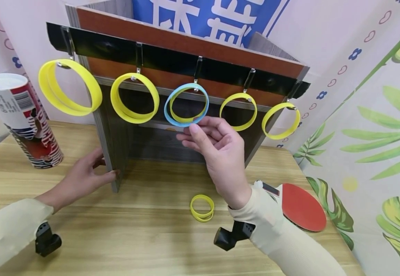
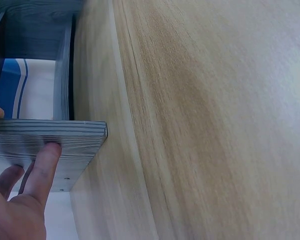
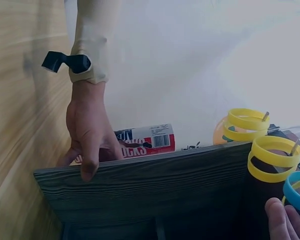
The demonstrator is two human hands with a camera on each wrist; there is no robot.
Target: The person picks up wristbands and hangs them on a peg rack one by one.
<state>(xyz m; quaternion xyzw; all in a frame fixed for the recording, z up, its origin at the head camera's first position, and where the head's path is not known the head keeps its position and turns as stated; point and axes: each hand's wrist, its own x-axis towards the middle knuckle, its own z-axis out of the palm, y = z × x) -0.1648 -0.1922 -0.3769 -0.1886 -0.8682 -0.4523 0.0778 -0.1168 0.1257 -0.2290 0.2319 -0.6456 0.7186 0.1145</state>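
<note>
My right hand [image 1: 225, 157] pinches the lower edge of a blue wristband [image 1: 167, 105] between thumb and fingers. That band hangs on the middle hook, in front of a yellow one. Other yellow wristbands [image 1: 79, 112] hang from the hooks on either side, along a black strip [image 1: 106, 45] across the wooden shelf's front. My left hand [image 1: 82, 180] grips the shelf's left side panel [image 2: 45, 127] low down, thumb on one face and fingers on the other. In the right wrist view, the blue wristband [image 3: 292, 192] is partly cut off by the frame edge.
A tall printed snack can [image 1: 34, 126] stands left of the shelf. Yellow wristbands [image 1: 202, 219] lie on the wooden table [image 1: 134, 237] in front of it. To the right, a red table tennis paddle [image 1: 303, 207] lies partly behind my right sleeve. A patterned wall covering [image 1: 376, 153] borders the right side.
</note>
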